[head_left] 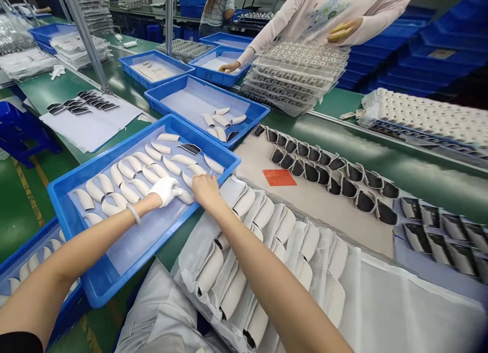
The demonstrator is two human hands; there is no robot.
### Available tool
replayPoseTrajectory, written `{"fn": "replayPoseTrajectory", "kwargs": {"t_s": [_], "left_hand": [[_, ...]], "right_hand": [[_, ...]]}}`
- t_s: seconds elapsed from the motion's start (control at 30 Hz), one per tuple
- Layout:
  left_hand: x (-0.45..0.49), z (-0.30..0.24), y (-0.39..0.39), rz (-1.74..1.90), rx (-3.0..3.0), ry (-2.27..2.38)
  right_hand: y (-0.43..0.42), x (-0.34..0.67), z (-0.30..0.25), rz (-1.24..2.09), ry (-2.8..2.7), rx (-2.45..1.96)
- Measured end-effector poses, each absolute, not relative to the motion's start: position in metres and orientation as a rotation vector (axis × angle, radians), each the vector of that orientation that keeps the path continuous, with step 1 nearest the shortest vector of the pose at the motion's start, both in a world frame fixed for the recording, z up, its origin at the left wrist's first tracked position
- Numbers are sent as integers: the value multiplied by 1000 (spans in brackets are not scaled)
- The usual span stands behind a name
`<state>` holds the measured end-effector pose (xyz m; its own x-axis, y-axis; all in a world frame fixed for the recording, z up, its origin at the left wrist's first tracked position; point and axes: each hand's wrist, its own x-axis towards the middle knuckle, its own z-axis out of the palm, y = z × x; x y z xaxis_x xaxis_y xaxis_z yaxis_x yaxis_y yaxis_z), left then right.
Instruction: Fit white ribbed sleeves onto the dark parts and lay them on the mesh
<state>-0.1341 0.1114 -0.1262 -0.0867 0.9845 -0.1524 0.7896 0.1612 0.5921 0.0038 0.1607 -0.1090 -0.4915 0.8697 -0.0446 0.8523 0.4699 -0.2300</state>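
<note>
My left hand (pixel 166 191), in a white glove, is over the front part of a blue tray (pixel 148 239). Its fingers are pinched at the end of a cream curved shell (pixel 185 196). Bare and closed, my right hand (pixel 206 188) is at the tray's right edge, knuckles up. Another cream shell (pixel 187 180) lies against its fingers, which hide what they grip, if anything. Rows of similar ribbed shells (pixel 127 192) rest on the white liner, and one piece (pixel 189 148) shows its dark inner side.
A stack of white sleeves (pixel 284 223) holding shells lies below my right arm. Beyond are dark-faced pieces (pixel 328 172) in rows and a red card (pixel 279 178). More blue trays (pixel 208 104) stand behind. Across the bench, a co-worker's hand (pixel 230 67) reaches into one.
</note>
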Motion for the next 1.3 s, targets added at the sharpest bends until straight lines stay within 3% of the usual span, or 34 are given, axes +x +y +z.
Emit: {"fn": "replayPoseTrajectory", "kwargs": {"t_s": [0.33, 0.53, 0.73, 0.9, 1.2, 1.3], "left_hand": [[-191, -42, 13, 875, 1334, 1895], [-185, -23, -19, 948, 1467, 1658], [-176, -27, -28, 959, 1445, 1588], [-166, -24, -35, 1019, 1496, 1577], [-137, -39, -49, 1137, 1273, 1751], [-133, -39, -47, 1337, 1149, 1715]], "right_hand": [[137, -3, -95, 749, -2405, -1548], [59, 11, -63, 1417, -2209, -1122], [16, 18, -59, 2221, -1388, -816], [2, 21, -60, 2333, -1170, -833], [-19, 23, -46, 2212, -1068, -847], [-25, 24, -41, 2246, -999, -854]]}}
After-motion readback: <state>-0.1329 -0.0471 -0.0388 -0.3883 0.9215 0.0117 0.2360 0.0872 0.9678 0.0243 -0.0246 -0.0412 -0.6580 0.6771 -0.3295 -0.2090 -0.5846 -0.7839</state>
